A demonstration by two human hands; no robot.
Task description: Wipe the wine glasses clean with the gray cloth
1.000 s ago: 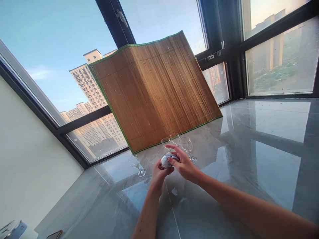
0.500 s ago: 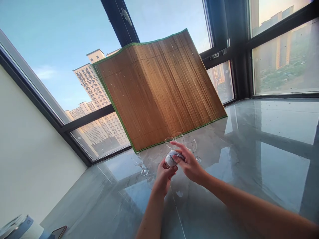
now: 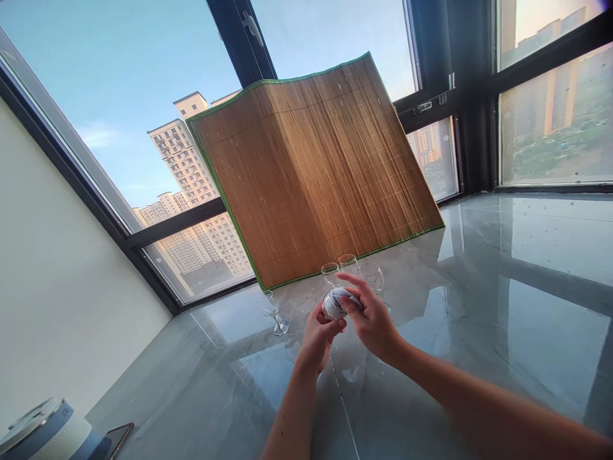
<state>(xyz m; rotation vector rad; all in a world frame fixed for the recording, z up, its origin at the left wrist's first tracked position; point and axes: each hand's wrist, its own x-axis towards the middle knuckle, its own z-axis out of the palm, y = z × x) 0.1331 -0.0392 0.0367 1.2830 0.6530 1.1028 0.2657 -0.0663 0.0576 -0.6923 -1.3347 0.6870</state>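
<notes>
head cam | tilted, looks forward-down | near hands | faces bamboo mat (image 3: 311, 172) and windows (image 3: 119, 96)

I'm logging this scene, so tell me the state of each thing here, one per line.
Left hand: gripping the wrapped glass from below.
Right hand: pressed on the cloth.
Wrapped glass: held off the counter, covered in cloth.
Four wine glasses: upright, empty.
Bamboo mat: leaning against the window.
Phone: lying flat on the counter, screen dark.

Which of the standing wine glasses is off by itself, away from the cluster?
The leftmost glass, standing alone left of the hands; the other three glasses cluster together behind them, before the bamboo mat.
</notes>
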